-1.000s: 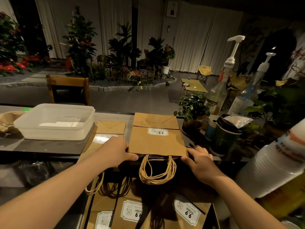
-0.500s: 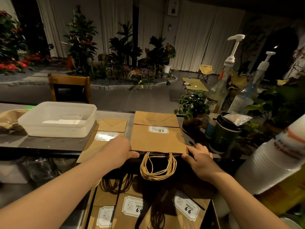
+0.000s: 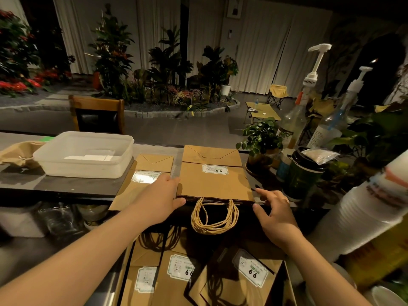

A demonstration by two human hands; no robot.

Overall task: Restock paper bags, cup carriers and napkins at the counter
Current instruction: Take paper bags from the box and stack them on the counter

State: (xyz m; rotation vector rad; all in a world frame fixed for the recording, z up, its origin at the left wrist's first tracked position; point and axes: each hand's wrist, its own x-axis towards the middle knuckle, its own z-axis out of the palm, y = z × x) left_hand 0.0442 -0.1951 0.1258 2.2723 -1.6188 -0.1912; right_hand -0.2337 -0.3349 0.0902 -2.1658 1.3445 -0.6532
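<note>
A stack of flat brown paper bags (image 3: 214, 182) with white 9.9 labels lies on the counter's near edge (image 3: 66, 188), its twine handles (image 3: 214, 217) hanging over the front. My left hand (image 3: 159, 197) presses against the stack's left side, thumb along the near edge, and rests on a smaller stack of bags (image 3: 148, 168) beside it. My right hand (image 3: 273, 213) hovers by the near right corner with its fingers spread, holding nothing. More labelled bags (image 3: 187, 272) stand in a box below the counter.
A translucent plastic tub (image 3: 86, 155) sits left of the bags, a crumpled brown bag (image 3: 19, 151) beyond it. To the right stand a potted plant (image 3: 262, 140), a dark lidded cup (image 3: 304, 173), two pump bottles (image 3: 309, 96) and a stack of white cups (image 3: 364, 213).
My right hand has drawn back from the stack's right edge and spread its fingers. My left hand stays against the left side. The stack has barely shifted.
</note>
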